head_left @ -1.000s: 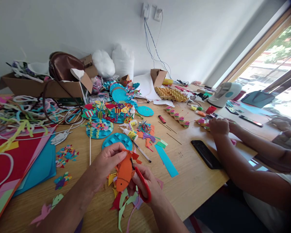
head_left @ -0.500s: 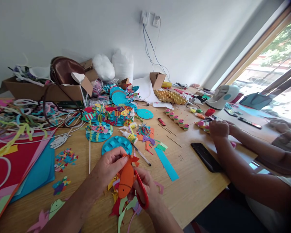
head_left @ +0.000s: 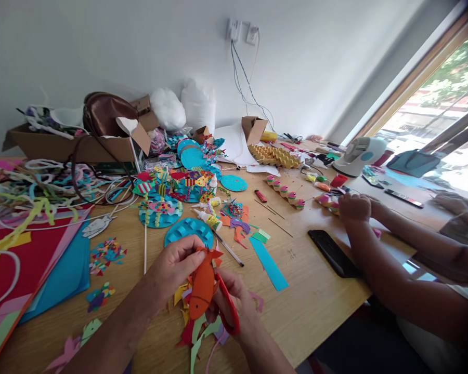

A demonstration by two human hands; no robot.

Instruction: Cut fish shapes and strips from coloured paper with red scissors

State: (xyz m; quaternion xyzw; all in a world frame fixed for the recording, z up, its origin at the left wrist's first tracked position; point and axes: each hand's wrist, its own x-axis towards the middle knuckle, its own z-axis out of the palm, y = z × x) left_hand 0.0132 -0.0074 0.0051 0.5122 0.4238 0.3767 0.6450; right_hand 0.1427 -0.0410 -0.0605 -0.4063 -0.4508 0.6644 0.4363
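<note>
An orange paper fish hangs head-down over the table, with an eye and a curved line drawn on it. My left hand pinches it near the tail. In my right hand are red-handled scissors, held against the fish's right edge; their blades are mostly hidden. Beneath lie coloured paper scraps. Just beyond my left hand is a blue paper disc with folded strips on it, and a pen lies to its right.
Glue bottles, a blue paper strip and a black phone lie ahead. Another person's hands work at the right. Coloured sheets cover the left side, with a cardboard box behind and a white fan far right.
The view has shifted very slightly. Both hands keep their hold, and the orange fish and scissors stay almost in the same place.
</note>
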